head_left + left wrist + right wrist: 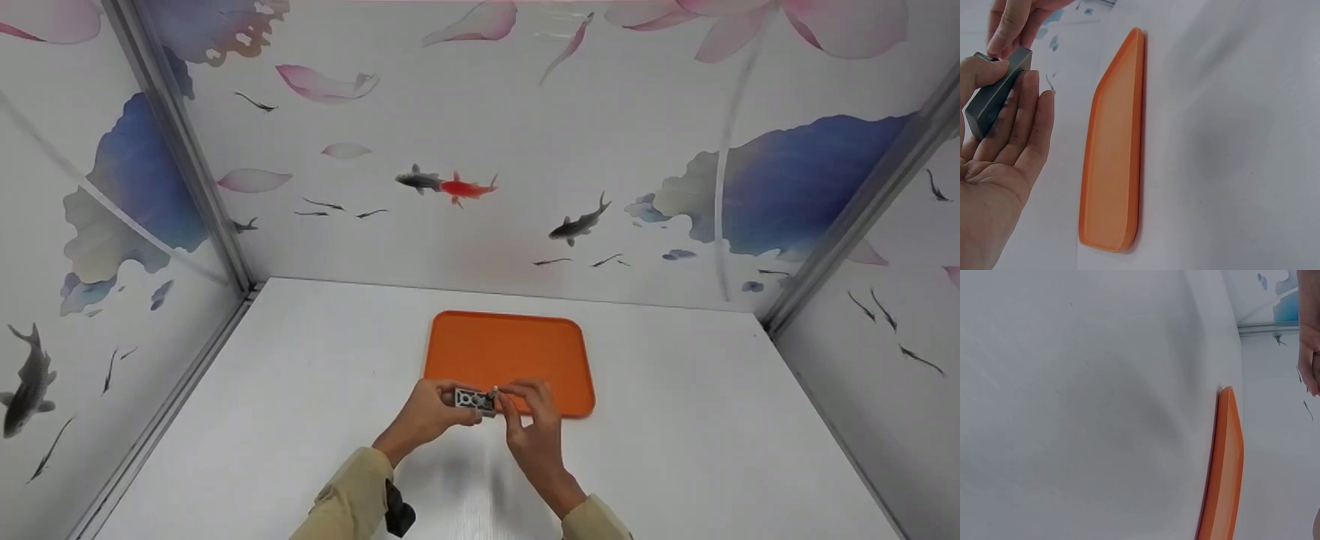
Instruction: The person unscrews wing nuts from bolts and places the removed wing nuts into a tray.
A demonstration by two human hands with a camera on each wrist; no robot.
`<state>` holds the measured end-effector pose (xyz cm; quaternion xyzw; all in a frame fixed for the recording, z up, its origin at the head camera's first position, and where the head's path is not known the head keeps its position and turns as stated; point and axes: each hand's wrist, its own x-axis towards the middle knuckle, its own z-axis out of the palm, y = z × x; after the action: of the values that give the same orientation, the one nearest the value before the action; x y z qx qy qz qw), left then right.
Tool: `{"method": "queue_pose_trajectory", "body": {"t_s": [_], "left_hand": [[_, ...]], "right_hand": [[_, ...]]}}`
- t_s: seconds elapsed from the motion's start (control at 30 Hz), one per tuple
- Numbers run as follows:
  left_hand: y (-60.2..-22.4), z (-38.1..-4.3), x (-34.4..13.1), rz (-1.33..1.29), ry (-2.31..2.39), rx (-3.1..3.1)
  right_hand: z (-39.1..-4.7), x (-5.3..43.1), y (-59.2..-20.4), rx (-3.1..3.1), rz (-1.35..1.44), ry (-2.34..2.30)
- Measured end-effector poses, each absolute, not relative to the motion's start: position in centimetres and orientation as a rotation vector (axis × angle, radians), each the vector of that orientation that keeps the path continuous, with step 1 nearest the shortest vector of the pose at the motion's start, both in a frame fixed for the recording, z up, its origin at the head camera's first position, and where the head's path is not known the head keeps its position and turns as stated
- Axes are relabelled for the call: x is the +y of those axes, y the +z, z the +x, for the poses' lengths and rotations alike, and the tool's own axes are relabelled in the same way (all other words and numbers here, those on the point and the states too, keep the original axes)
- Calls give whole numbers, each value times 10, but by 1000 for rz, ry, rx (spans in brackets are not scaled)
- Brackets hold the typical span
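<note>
Over the near edge of an orange tray (510, 345), my left hand (426, 412) grips a small dark grey rectangular block (466, 398). Its upper face looks silvery with round and dark recesses in the head view. Seen from the left wrist, the block (999, 93) has smooth grey sides, with the thumb on one side and the fingers along the other. My right hand (536, 427) is at the block's right end, thumb and forefinger pinching a small light-tipped part there. The fingers largely hide that part, and I cannot tell what it is.
The tray (1224, 478) lies flat on a white table (300, 360), towards the back wall. White panels (495, 247) printed with fish and petals enclose the table at the back and both sides, with metal posts (180, 142) at the corners.
</note>
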<state>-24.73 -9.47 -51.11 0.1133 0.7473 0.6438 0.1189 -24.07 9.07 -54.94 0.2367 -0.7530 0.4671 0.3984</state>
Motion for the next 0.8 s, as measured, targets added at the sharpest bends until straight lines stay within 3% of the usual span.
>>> {"method": "queue_pose_trajectory", "body": {"t_s": [0.8], "left_hand": [[-512, -248, -94, 337, 1904, 2175]], "right_hand": [[-241, 87, -551, -1929, 631, 1194]]}}
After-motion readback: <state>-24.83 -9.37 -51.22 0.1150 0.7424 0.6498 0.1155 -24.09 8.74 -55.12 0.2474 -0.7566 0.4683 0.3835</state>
